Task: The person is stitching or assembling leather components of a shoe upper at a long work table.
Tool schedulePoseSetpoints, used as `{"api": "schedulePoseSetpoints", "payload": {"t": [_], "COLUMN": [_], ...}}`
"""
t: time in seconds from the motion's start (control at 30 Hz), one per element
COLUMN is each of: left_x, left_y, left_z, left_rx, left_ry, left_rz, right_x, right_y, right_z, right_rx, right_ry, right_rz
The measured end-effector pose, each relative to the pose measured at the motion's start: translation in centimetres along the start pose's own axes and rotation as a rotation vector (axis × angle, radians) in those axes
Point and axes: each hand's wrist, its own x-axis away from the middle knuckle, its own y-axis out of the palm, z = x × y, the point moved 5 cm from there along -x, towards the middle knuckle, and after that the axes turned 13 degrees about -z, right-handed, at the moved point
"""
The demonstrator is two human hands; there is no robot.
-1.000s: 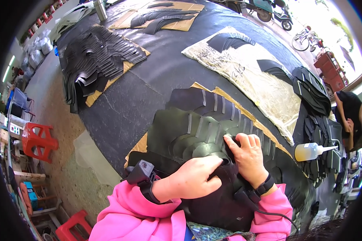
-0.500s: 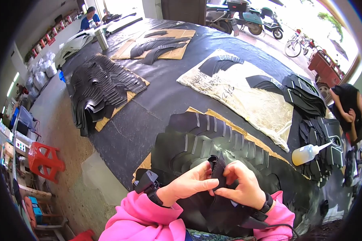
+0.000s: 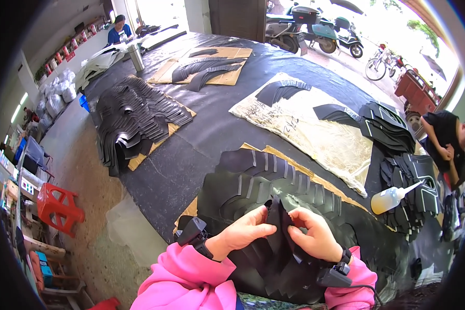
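Between my hands a thin black leather-like piece (image 3: 278, 225) stands folded upright, its edges gripped on both sides. My left hand (image 3: 248, 231) pinches its left edge, with the thumb pointing inward across it. On the other side my right hand (image 3: 315, 236) has its fingers bent and its thumb against the piece; some fingertips are hidden behind it. Below and beyond lies a spread of overlapping black pieces (image 3: 232, 188), several with a grey strip along one edge, on a sheet of cardboard (image 3: 191, 207).
A glue bottle (image 3: 386, 200) with a long spout lies right, by stacked black pieces (image 3: 405, 178). Farther off are a pale sack (image 3: 315, 137), a fanned black stack (image 3: 134, 116) and more cardboard (image 3: 163, 72). A red stool (image 3: 57, 206) stands left; another person (image 3: 444, 142) is at right.
The black piece, curled over in my fingers before, now stands up taller and flatter. My hands have moved slightly apart, the right one outward. The view has shifted slightly.
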Motion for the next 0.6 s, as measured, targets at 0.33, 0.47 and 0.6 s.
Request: {"api": "schedulePoseSetpoints", "payload": {"t": [0.33,0.47,0.6], "left_x": [-0.9,-0.3,-1.4], "left_y": [4.2,5.8,8.0], "left_z": [-0.2,1.7,2.7], "left_rx": [0.05,-0.102,-0.466], "left_ry": [0.168,0.221,0.156], "left_rz": [0.195,0.168,0.004], "right_x": [3.1,7.3,12.1], "right_y": [-1.1,-6.0,-11.9], "right_z": [-4.4,-6.1,-4.5], "right_rx": [0.642,0.588,-0.104], "right_ry": [-0.089,-0.016,-0.019], "right_rz": [0.096,0.271,0.446]}}
